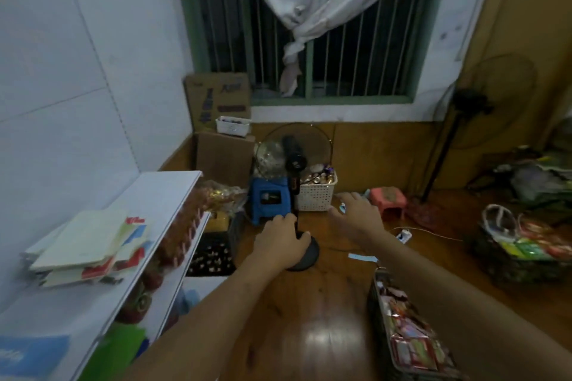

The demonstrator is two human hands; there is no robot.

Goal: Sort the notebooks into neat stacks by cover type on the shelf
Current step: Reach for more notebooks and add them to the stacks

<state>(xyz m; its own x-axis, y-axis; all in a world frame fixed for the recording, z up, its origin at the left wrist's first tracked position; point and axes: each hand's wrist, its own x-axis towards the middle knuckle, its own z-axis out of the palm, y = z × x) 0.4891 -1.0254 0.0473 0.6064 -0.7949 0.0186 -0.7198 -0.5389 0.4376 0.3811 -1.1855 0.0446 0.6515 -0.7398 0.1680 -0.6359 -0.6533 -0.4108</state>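
Notebooks (89, 249) lie in a loose, skewed pile on the white shelf (161, 195), at my left. My left hand (280, 241) hangs relaxed, holding nothing; my right hand (356, 215), fingers spread, holds nothing, over the wooden floor (325, 318).

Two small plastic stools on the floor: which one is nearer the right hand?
The pink stool, just beyond the right hand. The blue stool sits further left, beside the white basket.
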